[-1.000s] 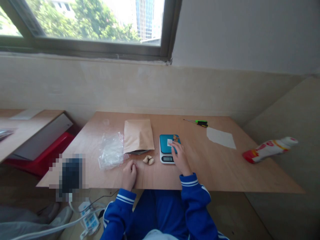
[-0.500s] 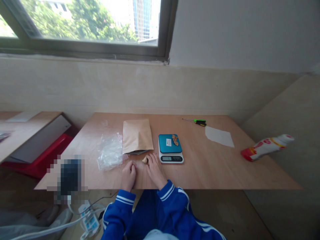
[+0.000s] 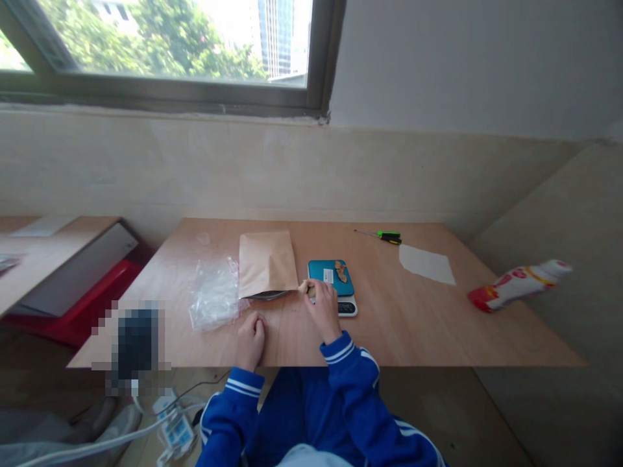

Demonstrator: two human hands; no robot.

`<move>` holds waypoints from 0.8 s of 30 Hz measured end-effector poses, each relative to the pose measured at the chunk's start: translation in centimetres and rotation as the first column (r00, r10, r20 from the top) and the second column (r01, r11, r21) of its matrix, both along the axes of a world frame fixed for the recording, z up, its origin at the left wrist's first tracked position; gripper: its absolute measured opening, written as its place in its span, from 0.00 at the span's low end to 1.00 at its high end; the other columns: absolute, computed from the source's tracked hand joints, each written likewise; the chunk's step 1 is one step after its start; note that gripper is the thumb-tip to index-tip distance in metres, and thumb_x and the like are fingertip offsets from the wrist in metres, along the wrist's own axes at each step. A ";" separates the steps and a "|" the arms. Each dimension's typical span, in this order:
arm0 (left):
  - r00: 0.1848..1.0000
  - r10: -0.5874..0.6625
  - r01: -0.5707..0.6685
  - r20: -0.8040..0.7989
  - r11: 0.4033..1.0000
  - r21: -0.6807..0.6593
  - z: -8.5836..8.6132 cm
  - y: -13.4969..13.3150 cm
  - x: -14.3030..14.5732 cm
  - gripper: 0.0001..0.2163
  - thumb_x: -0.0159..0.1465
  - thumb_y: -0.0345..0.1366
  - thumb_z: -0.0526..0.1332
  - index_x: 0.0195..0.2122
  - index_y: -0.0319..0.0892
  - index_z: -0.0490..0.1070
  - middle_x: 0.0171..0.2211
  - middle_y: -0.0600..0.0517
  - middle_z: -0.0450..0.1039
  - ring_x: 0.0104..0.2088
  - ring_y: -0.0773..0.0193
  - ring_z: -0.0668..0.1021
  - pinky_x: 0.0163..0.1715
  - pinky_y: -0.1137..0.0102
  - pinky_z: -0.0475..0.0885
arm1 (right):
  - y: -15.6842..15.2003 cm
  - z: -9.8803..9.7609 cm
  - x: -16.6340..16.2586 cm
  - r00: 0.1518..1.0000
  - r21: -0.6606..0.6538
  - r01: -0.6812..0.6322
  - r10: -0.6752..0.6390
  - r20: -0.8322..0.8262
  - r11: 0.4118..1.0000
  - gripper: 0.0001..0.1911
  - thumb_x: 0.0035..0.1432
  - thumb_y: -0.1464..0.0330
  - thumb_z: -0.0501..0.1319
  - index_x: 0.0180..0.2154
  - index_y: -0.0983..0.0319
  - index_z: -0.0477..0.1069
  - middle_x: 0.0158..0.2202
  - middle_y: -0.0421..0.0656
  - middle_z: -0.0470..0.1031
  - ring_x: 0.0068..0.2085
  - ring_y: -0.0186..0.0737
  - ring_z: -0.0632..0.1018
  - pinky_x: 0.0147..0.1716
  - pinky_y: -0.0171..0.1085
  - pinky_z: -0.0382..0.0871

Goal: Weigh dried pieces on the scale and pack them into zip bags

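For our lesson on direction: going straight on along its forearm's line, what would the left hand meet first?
The left hand would probably meet the brown paper bag at its open near edge, though depth is unclear.

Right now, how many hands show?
2: left hand, loosely closed on the table; right hand, holding a tan item by the scale. The pixelated patch may hide others.

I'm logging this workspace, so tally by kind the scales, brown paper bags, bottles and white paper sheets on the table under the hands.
Digital scale: 1
Brown paper bag: 1
Bottle: 1
White paper sheet: 1
Total: 4
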State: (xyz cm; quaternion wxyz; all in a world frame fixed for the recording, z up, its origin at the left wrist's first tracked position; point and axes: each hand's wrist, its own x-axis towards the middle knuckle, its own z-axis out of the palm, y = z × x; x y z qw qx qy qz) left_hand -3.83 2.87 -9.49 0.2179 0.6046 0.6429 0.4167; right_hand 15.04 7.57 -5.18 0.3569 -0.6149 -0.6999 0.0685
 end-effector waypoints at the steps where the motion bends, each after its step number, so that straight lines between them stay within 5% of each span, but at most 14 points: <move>1: 1.000 0.003 -0.003 -0.001 1.000 0.005 0.0 0.0 0.0 0.09 0.59 0.30 0.48 0.22 0.44 0.60 0.21 0.55 0.65 0.25 0.65 0.71 0.29 0.70 0.64 | 0.8 0.1 0.7 0.999 0.007 0.034 -0.034 0.019 0.999 0.13 0.57 0.75 0.53 0.43 0.62 0.68 0.44 0.48 0.74 0.47 0.49 0.70 0.48 0.45 0.62; 8: 0.997 0.071 -0.070 -0.003 0.995 0.074 0.7 0.1 0.5 0.07 0.59 0.28 0.48 0.28 0.43 0.63 0.27 0.51 0.68 0.31 0.61 0.73 0.34 0.67 0.68 | 3.3 -1.6 3.2 0.989 0.018 0.033 -0.035 0.145 0.999 0.16 0.57 0.77 0.50 0.46 0.65 0.68 0.48 0.54 0.71 0.54 0.50 0.67 0.54 0.50 0.59; 13: 0.969 0.133 -0.087 -0.206 0.972 0.217 2.9 0.7 0.9 0.13 0.59 0.28 0.51 0.44 0.40 0.68 0.45 0.42 0.68 0.47 0.53 0.72 0.49 0.59 0.66 | 1.2 -2.0 3.1 0.997 0.042 -0.011 0.009 0.071 0.999 0.22 0.57 0.75 0.50 0.54 0.67 0.64 0.59 0.55 0.62 0.62 0.50 0.58 0.60 0.55 0.52; 17: 0.907 0.135 -0.062 -0.398 0.979 0.192 4.3 3.0 -0.3 0.22 0.59 0.27 0.54 0.56 0.45 0.63 0.60 0.43 0.59 0.57 0.47 0.64 0.54 0.53 0.61 | -1.8 -0.8 1.9 0.986 0.046 -0.131 0.136 -0.101 0.990 0.22 0.58 0.75 0.48 0.53 0.64 0.65 0.58 0.52 0.63 0.62 0.46 0.60 0.60 0.52 0.56; 21: 0.902 0.066 0.018 -0.428 0.982 0.187 4.4 5.6 -2.3 0.18 0.58 0.28 0.57 0.50 0.47 0.70 0.58 0.46 0.64 0.59 0.48 0.63 0.56 0.56 0.60 | -4.2 0.4 -0.5 0.914 -0.019 -0.341 0.327 -0.242 0.940 0.21 0.59 0.75 0.48 0.51 0.59 0.67 0.57 0.48 0.66 0.60 0.42 0.64 0.60 0.50 0.58; 24: 0.919 -0.022 0.065 -0.393 0.993 0.095 4.5 6.7 -3.2 0.11 0.60 0.32 0.56 0.42 0.48 0.74 0.45 0.49 0.76 0.46 0.55 0.75 0.43 0.66 0.69 | -4.4 1.0 -2.5 0.861 -0.061 -0.446 0.409 -0.302 0.893 0.21 0.60 0.74 0.48 0.54 0.59 0.66 0.57 0.47 0.67 0.60 0.40 0.66 0.59 0.47 0.60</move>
